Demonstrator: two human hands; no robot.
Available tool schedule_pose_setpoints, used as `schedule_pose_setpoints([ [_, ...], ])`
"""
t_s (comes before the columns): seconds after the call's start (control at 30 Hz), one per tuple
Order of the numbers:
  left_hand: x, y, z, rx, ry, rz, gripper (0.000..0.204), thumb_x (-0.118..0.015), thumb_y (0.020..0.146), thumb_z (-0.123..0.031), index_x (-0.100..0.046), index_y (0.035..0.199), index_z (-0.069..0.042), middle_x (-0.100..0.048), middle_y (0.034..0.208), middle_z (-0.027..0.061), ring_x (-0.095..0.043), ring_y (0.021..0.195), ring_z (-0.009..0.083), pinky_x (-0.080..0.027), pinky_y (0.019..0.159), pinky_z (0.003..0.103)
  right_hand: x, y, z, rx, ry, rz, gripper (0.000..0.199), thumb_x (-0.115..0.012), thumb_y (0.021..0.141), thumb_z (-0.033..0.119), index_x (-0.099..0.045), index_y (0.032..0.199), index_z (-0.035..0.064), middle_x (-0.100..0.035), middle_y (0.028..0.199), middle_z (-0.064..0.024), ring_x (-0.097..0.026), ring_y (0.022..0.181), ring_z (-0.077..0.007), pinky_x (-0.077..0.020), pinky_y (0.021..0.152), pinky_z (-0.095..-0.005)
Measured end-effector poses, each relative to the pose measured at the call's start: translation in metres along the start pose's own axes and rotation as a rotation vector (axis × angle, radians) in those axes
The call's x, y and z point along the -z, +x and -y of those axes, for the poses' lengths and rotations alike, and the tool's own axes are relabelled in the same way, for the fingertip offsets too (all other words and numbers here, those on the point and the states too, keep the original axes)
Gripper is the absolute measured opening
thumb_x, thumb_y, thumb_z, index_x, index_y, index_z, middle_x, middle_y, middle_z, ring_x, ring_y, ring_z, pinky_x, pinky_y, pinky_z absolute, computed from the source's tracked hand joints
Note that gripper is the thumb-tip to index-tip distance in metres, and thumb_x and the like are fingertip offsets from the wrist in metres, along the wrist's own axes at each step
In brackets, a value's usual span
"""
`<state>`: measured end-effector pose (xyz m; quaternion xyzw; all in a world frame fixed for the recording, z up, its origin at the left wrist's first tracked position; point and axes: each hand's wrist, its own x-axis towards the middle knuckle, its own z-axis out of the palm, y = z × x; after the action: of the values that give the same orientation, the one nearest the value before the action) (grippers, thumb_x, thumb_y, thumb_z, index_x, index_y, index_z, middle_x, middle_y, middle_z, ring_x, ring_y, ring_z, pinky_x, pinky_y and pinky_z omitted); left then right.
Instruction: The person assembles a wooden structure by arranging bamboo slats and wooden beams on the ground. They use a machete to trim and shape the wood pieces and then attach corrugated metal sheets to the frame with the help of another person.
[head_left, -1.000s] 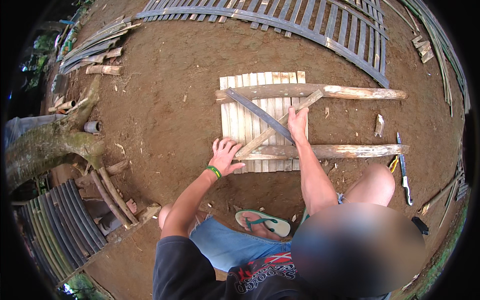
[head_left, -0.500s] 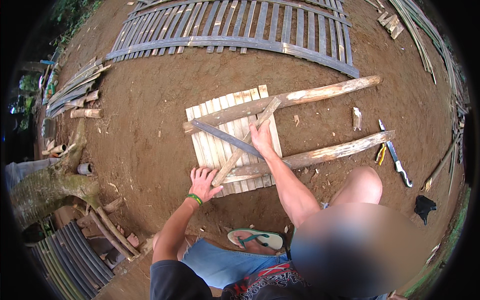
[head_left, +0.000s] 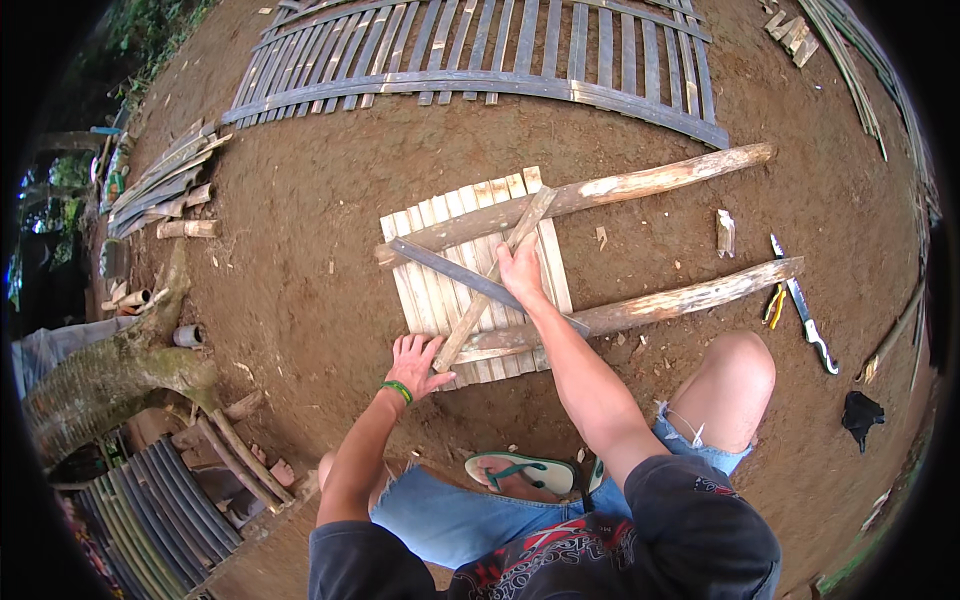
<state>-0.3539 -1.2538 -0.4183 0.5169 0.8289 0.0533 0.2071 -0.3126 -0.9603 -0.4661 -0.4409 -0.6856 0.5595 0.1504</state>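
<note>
A panel of pale wooden slats lies on the ground under two rough poles, the far pole and the near pole. Across them a dark slat and a light brown wooden strip cross in an X. My right hand is closed on the brown strip just above the crossing, its fingertips partly hidden. At the strip's near end, my left hand rests with fingers spread at the panel's lower left edge, its thumb and forefinger beside that end.
Right of the poles lie a white-handled saw, yellow-handled pliers, a short wood piece and a black cloth-like item. A large slatted frame lies beyond. Split bamboo is piled left, near a tree trunk.
The whole view has shifted slightly to show my right sleeve and more of my right knee. Both hands and the crossed strips keep nearly the same places on the panel.
</note>
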Motion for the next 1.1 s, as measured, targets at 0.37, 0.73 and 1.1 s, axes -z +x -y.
schedule_pose_setpoints([
  [0.37, 0.004, 0.009, -0.018, 0.138, -0.013, 0.058, 0.08, -0.065, 0.079, -0.061, -0.048, 0.138, -0.01, -0.046, 0.127, 0.0201, -0.04, 0.122, 0.0409, -0.028, 0.106, 0.055, 0.015, 0.004, 0.015, -0.108, -0.369, 0.037, 0.062, -0.058, 0.093, 0.042, -0.04, 0.129, -0.0049, -0.067, 0.102, -0.0298, -0.065, 0.096, -0.0466, -0.052, 0.085, -0.0517],
  [0.73, -0.005, 0.009, -0.001, 0.184, 0.048, 0.218, 0.085, -0.055, 0.084, -0.068, -0.038, 0.146, -0.013, -0.041, 0.137, 0.0211, -0.037, 0.13, 0.0408, -0.026, 0.107, 0.06, 0.283, -0.02, 0.045, 0.288, -1.163, 0.543, 0.016, -0.06, 0.079, 0.007, -0.069, 0.087, -0.004, -0.071, 0.095, -0.0212, -0.07, 0.094, -0.0365, -0.0575, 0.08, -0.044],
  [1.1, 0.016, 0.03, -0.028, 0.39, 0.094, 0.543, 0.104, -0.049, 0.08, -0.08, -0.023, 0.154, -0.011, -0.024, 0.153, 0.0218, -0.02, 0.144, 0.0386, -0.018, 0.114, 0.058, 0.48, -0.209, -0.095, -0.121, -0.792, 0.056, 0.013, -0.064, 0.081, 0.018, -0.074, 0.08, 0.0087, -0.069, 0.077, -0.0194, -0.069, 0.075, -0.0366, -0.055, 0.07, -0.0454],
])
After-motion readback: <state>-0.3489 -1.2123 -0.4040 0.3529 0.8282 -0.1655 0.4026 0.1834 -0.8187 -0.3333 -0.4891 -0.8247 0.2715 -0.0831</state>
